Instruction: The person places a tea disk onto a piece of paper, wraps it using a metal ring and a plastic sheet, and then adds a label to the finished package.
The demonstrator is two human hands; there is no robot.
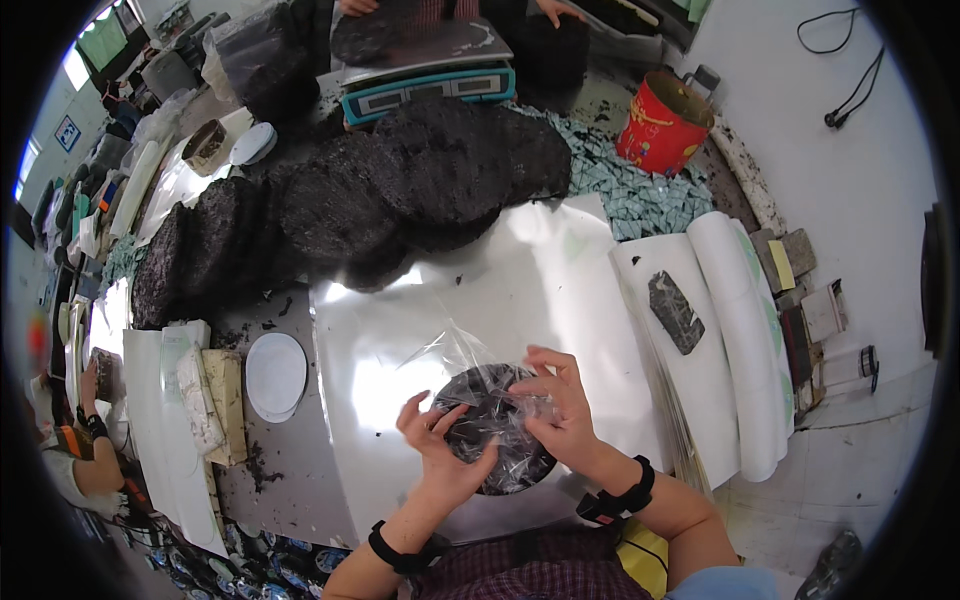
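A round, flat black cake [469,386], which looks like dried seaweed, lies in clear plastic film [514,454] on a shiny sheet [420,300] in front of me. Loose film spreads up past the cake's far edge. My left hand [448,454] is at the cake's left side, fingers spread, with its index finger and thumb touching the wrap. On the right, my right hand [562,409] pinches a gathered part of the film between thumb and fingers. Both wrists wear black straps.
Stacked black cakes [442,165] line the far side, before a teal scale [427,94]. Another person's hand [559,11] is beyond it. A red bucket [664,124] stands far right; white discs [276,375] and foam blocks [225,409] are left. A white roll [739,345] lies right.
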